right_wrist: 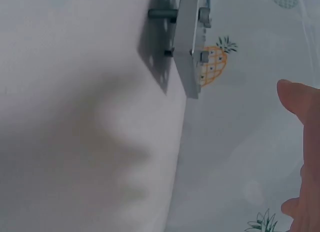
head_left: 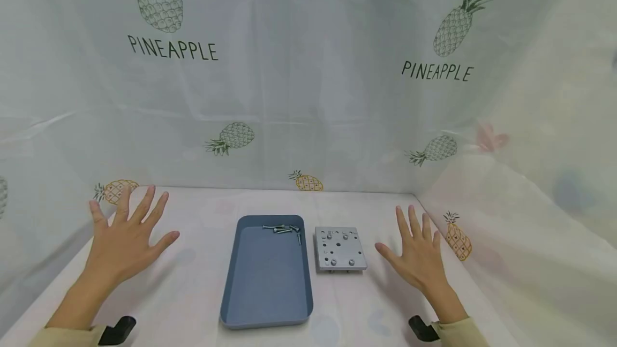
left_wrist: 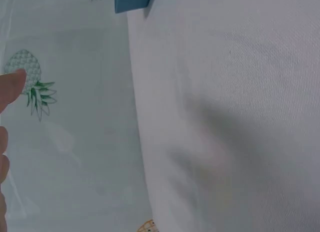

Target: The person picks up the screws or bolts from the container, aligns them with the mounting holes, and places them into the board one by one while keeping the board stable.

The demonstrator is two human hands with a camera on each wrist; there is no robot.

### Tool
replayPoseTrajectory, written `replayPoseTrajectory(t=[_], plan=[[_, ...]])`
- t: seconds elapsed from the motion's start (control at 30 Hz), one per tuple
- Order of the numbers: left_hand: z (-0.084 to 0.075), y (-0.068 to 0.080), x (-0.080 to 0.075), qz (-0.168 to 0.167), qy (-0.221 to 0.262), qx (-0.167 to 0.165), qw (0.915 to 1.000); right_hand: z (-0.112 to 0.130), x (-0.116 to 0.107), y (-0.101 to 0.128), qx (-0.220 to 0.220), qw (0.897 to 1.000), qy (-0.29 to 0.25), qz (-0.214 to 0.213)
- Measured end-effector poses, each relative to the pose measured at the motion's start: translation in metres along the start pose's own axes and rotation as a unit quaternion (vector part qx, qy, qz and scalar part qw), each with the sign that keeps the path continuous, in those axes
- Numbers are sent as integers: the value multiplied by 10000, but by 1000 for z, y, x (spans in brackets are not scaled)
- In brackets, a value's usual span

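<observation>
Fingers spread wide, my left hand (head_left: 124, 240) hovers over the left part of the table and holds nothing. On the other side my right hand (head_left: 418, 256) is spread the same way, also holding nothing, to the right of a metal plate (head_left: 339, 253). That plate has several holes and several bolts standing in it; in the right wrist view, bolt ends (right_wrist: 162, 13) stick out beneath it. Between the hands lies a blue-grey tray (head_left: 267, 288), with several loose screws (head_left: 284, 229) in its far right corner. Only fingertips show in the wrist views.
White cloth covers the table (head_left: 193, 304). A hanging curtain (head_left: 308, 95) printed with pineapples rises along the back and sides. Dark straps (head_left: 118, 331) sit at both wrists. One corner of the tray (left_wrist: 132, 1) shows in the left wrist view.
</observation>
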State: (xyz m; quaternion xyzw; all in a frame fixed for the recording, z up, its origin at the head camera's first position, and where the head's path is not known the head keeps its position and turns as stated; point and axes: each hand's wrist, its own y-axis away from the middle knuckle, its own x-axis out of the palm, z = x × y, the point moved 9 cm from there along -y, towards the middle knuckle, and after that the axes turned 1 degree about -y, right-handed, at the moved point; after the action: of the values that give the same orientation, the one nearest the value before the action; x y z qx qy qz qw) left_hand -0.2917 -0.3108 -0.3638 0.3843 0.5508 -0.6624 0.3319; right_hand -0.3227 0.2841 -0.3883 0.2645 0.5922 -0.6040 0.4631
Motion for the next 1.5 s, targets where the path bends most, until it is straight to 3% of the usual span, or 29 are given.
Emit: replayPoseTrajectory(t=[0.37, 0.63, 0.87, 1.07, 1.27, 1.5], plan=[[-35, -22, 10, 22, 421, 249, 9988, 11, 15, 2, 258, 9954, -913, 93], [-66, -43, 16, 293, 637, 508, 9962, 21, 31, 2, 649, 9818, -1693, 563], [-96, -64, 15, 475, 852, 819, 9919, 24, 42, 4, 832, 9698, -2199, 643], [-123, -83, 14, 499, 1244, 1118, 9846, 28, 47, 7, 930, 9561, -2712, 608], [-147, -100, 16, 596, 1755, 1057, 9770, 32, 52, 10, 1043, 9409, -3168, 594], [-171, -111, 35, 1083, 2575, 940, 9556, 30, 63, 16, 1429, 9213, -3537, 755]])
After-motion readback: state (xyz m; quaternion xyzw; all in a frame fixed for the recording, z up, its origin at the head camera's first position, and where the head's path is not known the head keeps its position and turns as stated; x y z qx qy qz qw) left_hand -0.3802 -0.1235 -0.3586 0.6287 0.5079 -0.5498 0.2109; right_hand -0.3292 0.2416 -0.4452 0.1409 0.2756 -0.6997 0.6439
